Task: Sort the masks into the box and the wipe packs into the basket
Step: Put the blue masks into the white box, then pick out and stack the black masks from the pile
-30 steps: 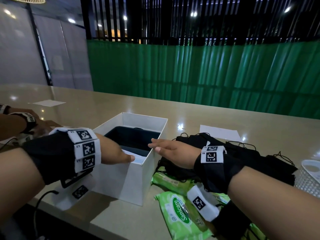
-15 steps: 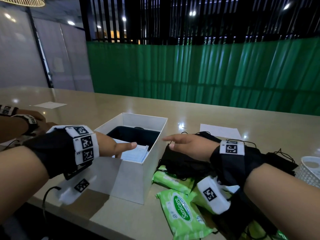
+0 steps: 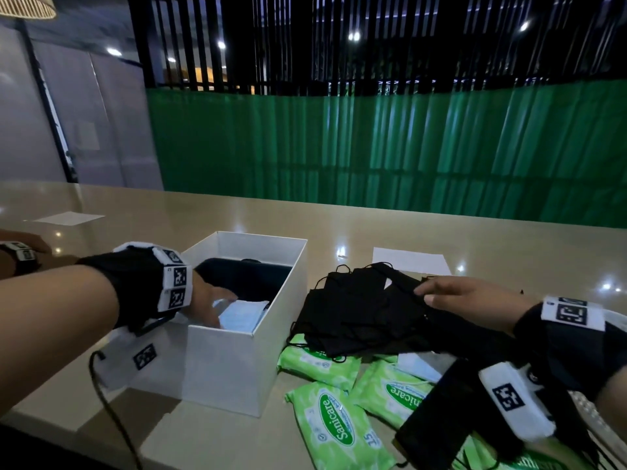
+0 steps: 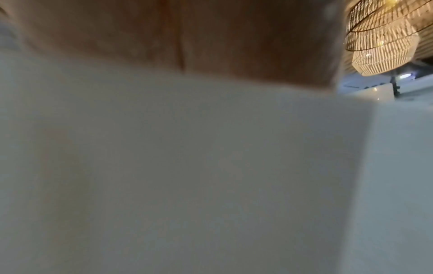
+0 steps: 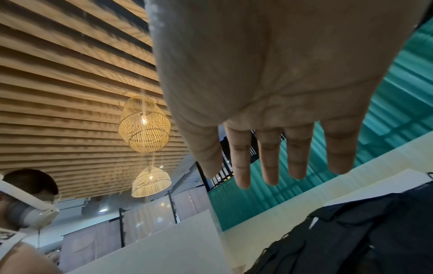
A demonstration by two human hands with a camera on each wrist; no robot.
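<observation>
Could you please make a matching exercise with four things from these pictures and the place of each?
Things:
1. left hand
2. right hand
3. wipe packs
4. sheet of paper

Places:
A. on the table, in front of the black masks
B. over the black masks
C. inside the white box
D. on the table, behind the black masks

Pairs: 1-C, 2-B, 3-A, 4-D
</observation>
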